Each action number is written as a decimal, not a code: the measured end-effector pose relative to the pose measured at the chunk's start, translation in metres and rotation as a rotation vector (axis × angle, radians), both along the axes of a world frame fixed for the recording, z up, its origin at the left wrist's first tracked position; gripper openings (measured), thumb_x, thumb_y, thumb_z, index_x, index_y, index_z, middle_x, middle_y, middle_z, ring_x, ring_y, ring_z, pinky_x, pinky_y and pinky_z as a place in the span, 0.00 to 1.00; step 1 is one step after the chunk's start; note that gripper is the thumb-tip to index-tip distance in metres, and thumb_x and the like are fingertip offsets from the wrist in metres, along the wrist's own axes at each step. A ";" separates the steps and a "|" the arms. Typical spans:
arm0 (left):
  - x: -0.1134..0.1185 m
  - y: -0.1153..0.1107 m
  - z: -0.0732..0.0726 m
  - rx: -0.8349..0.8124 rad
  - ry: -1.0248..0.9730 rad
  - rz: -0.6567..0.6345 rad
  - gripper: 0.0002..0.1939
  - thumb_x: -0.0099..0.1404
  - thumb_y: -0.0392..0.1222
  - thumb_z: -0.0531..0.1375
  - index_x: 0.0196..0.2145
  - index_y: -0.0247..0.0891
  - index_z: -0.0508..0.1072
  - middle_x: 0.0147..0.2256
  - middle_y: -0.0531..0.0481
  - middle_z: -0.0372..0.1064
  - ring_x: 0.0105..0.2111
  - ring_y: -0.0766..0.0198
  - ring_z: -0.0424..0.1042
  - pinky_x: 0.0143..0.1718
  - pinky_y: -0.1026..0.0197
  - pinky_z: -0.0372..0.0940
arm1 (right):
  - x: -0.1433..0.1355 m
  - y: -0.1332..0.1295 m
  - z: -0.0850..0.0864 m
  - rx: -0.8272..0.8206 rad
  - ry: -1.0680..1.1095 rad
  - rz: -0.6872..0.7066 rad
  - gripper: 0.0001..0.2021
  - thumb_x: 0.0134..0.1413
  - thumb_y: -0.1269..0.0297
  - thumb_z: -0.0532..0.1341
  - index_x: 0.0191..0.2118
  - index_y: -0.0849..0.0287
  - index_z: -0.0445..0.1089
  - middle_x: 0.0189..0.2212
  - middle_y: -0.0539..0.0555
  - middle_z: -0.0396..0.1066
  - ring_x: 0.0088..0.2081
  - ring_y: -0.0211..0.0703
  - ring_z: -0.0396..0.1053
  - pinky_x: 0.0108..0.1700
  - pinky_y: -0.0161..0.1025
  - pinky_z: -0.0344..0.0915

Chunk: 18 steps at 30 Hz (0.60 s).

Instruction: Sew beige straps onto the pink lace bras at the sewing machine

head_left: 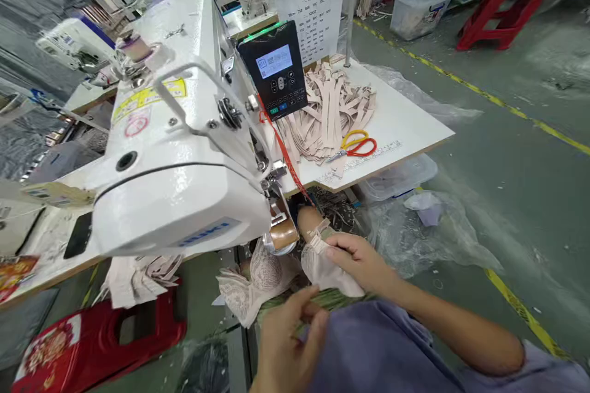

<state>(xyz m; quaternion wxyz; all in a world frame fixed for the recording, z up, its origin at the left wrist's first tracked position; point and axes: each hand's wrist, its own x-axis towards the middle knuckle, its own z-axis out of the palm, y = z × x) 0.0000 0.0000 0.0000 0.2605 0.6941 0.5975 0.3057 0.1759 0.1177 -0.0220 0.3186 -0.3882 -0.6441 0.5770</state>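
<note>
A pale pink lace bra (266, 267) lies across my lap below the sewing machine head (184, 196). Its lace cup is on the left, and a smoother cup hangs on the right. My right hand (357, 261) pinches the upper edge of the right cup, near a small strap end. Closer to me, my left hand (295, 334) is just below the bra, its thumb and forefinger apart and nothing visible between them. The machine's free arm (282, 230) is just above the bra, between the two cups.
Scissors (357, 144) with red and yellow handles lie beside a heap of beige fabric strips (329, 110) on the white table (410, 116). A control panel (276, 70) stands behind the machine. A red stool (101, 344) is at lower left. Plastic sheeting (424, 239) covers floor at right.
</note>
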 end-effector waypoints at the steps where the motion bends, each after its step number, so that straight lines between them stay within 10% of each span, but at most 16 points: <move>1: -0.003 0.007 0.004 0.091 0.011 -0.005 0.17 0.69 0.35 0.56 0.55 0.43 0.64 0.35 0.54 0.77 0.35 0.69 0.77 0.39 0.70 0.70 | 0.000 0.000 -0.001 0.006 -0.022 0.032 0.11 0.59 0.60 0.56 0.29 0.60 0.70 0.26 0.49 0.67 0.30 0.39 0.64 0.33 0.34 0.58; 8: -0.013 0.046 0.011 0.318 0.177 -0.344 0.30 0.66 0.25 0.50 0.64 0.31 0.51 0.58 0.32 0.64 0.62 0.55 0.60 0.59 0.51 0.63 | -0.001 0.000 0.005 0.470 -0.190 0.294 0.09 0.62 0.65 0.58 0.32 0.60 0.71 0.28 0.50 0.72 0.32 0.38 0.67 0.34 0.34 0.57; 13: -0.021 0.047 -0.004 0.417 0.317 -0.256 0.07 0.67 0.31 0.54 0.42 0.36 0.66 0.31 0.46 0.71 0.32 0.59 0.70 0.32 0.57 0.68 | 0.004 0.001 0.012 1.036 -0.394 0.255 0.16 0.67 0.69 0.52 0.28 0.59 0.69 0.22 0.49 0.66 0.26 0.39 0.59 0.31 0.38 0.52; 18: -0.025 0.033 -0.013 0.759 0.360 -0.221 0.12 0.61 0.24 0.61 0.32 0.39 0.66 0.19 0.59 0.61 0.21 0.66 0.61 0.26 0.62 0.61 | 0.004 0.000 0.011 1.222 -0.304 0.175 0.14 0.62 0.76 0.53 0.28 0.58 0.69 0.18 0.47 0.61 0.24 0.38 0.53 0.33 0.37 0.53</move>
